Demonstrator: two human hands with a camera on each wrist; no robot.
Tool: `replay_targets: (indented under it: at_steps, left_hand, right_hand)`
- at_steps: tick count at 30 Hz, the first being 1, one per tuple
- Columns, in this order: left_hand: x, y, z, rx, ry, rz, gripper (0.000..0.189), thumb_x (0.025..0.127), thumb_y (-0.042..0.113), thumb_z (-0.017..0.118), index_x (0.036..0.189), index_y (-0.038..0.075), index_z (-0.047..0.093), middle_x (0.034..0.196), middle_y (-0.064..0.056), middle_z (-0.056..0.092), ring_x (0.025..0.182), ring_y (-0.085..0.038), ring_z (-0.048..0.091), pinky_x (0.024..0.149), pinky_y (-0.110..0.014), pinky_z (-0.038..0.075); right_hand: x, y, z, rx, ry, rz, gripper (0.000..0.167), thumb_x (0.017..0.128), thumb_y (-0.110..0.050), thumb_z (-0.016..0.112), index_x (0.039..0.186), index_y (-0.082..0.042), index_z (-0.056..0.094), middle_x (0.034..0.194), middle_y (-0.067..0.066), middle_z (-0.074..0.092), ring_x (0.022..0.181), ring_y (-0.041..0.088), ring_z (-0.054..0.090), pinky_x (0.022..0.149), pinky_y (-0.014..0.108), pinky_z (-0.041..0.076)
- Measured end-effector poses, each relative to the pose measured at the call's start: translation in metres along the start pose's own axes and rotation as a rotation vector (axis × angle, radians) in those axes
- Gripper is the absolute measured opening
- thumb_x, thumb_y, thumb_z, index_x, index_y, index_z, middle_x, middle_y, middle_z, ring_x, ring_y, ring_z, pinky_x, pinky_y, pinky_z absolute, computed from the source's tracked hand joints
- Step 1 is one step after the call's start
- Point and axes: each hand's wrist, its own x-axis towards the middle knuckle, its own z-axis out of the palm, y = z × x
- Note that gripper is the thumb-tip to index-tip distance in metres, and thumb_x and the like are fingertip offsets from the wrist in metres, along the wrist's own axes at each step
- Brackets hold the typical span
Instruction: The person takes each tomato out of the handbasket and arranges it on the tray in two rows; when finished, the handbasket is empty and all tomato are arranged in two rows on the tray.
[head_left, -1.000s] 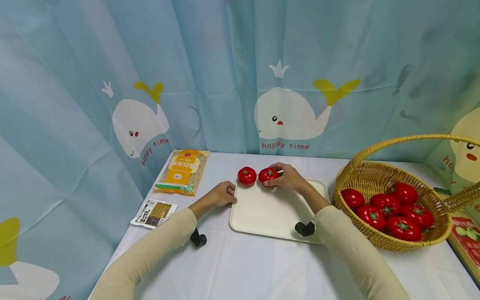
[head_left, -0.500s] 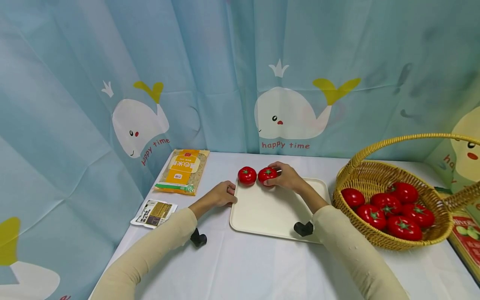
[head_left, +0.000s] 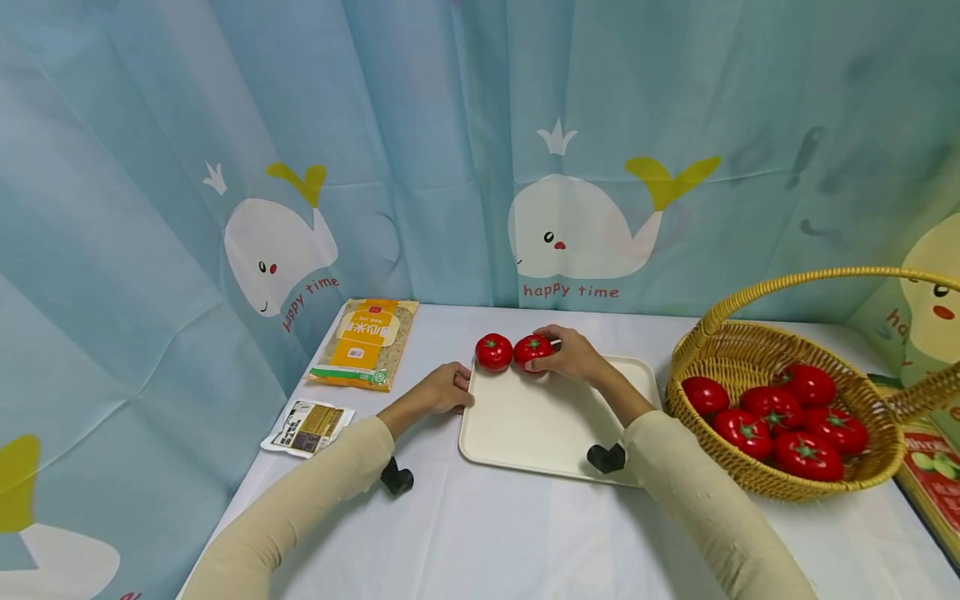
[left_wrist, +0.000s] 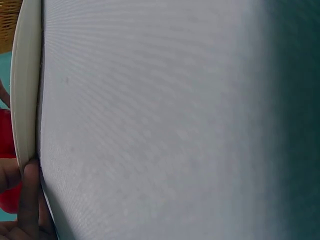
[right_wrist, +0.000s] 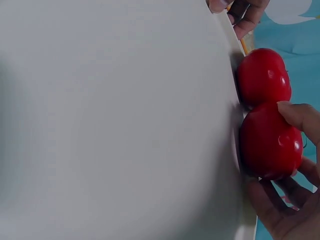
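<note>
At the far left corner of a cream rectangular tray (head_left: 536, 425) sit two glossy red tomatoes with green tops. My right hand (head_left: 575, 357) grips the right-hand tomato (head_left: 528, 353), thumb on its near side and fingers round the far side. In the right wrist view this tomato (right_wrist: 270, 142) lies against the other tomato (right_wrist: 264, 75), both along the tray's rim. The left hand (head_left: 441, 389) pinches the tray's left edge; the left wrist view has its thumb on the upper side of the rim (left_wrist: 26, 95) and fingers (left_wrist: 30, 195) along the outer side.
Right of the tray stands a wicker basket (head_left: 780, 492) with a tall handle and several more tomatoes inside. Behind it lies a red and green package (head_left: 937, 483). On the left are an orange-labelled grain bag (head_left: 365, 343) and a small white-and-brown packet (head_left: 307, 427). A whale-print curtain (head_left: 450, 208) closes the back.
The right hand has slid its tomato slightly left, narrowing the gap to the other tomato. The left hand stays in place on the tray's edge.
</note>
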Motion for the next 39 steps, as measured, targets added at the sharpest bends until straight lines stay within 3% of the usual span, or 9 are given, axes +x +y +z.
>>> replay_targets:
  at_steps: [20,39]
  left_hand:
    - [-0.004,0.005,0.0,0.003,-0.001,0.007,0.043,0.083,-0.004,0.071,0.123,-0.003,0.055,0.096,-0.009,0.059,0.077,-0.016,0.06,0.069,-0.027,0.063]
    - [-0.003,0.004,-0.001,0.012,-0.003,-0.002,0.043,0.083,-0.004,0.071,0.123,-0.003,0.054,0.097,-0.01,0.059,0.077,-0.016,0.06,0.069,-0.027,0.063]
  right_hand:
    - [-0.004,-0.001,-0.013,-0.012,-0.012,-0.018,0.066,0.085,-0.023,0.079,0.14,0.001,0.05,0.14,0.024,0.054,0.125,0.041,0.055,0.105,0.05,0.052]
    - [-0.042,-0.012,-0.042,-0.029,0.035,-0.119,0.061,0.084,-0.023,0.081,0.135,-0.003,0.054,0.136,0.022,0.058,0.124,0.044,0.056,0.103,0.055,0.051]
